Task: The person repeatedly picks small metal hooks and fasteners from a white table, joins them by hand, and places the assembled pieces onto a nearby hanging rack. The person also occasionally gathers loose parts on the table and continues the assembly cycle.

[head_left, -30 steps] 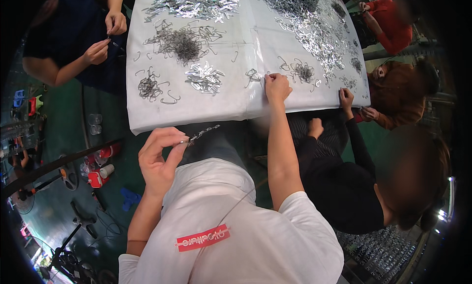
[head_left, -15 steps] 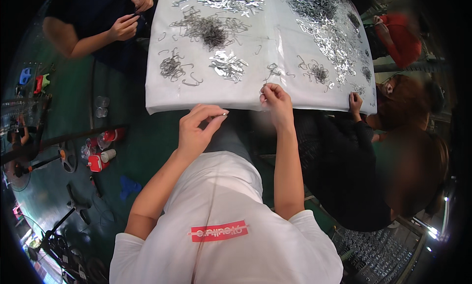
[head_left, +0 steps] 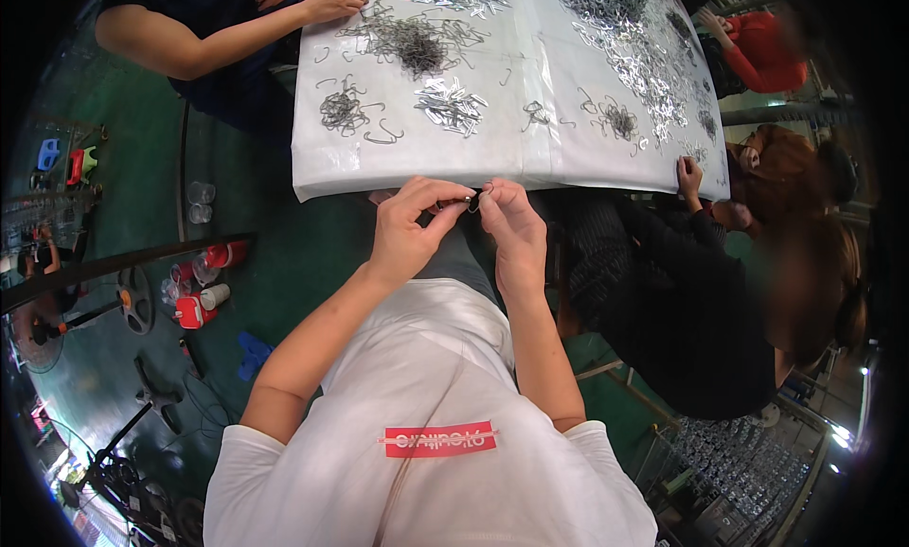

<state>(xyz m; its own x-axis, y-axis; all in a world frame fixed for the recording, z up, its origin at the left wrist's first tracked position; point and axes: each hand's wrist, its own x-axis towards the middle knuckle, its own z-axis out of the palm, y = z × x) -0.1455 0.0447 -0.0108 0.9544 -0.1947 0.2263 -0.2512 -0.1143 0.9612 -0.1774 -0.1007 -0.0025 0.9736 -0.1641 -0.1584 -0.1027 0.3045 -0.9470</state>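
My left hand (head_left: 417, 227) is closed in a pinch on a small shiny metal piece (head_left: 467, 200). Close beside it, just off the table's near edge, my right hand (head_left: 516, 230) pinches a thin bent wire hook (head_left: 475, 206). Both sets of fingertips nearly meet, so the contact between the two parts is too small to make out. On the white-covered table (head_left: 379, 168) beyond lie a heap of flat silver metal pieces (head_left: 453, 108), a small heap of wire hooks (head_left: 343, 112) and a few loose hooks (head_left: 536, 114).
Larger piles of dark wire hooks (head_left: 421, 50) and silver pieces (head_left: 653, 83) spread farther back. A co-worker's hand (head_left: 336, 2) touches the table at far left. Another person in black (head_left: 663, 310) sits close on my right. Red containers (head_left: 196, 310) stand on the floor at left.
My right hand has drawn back from the table edge to meet my left, bringing the wire hook. My left hand has shifted right. The far-left co-worker's hand has reached onto the table.
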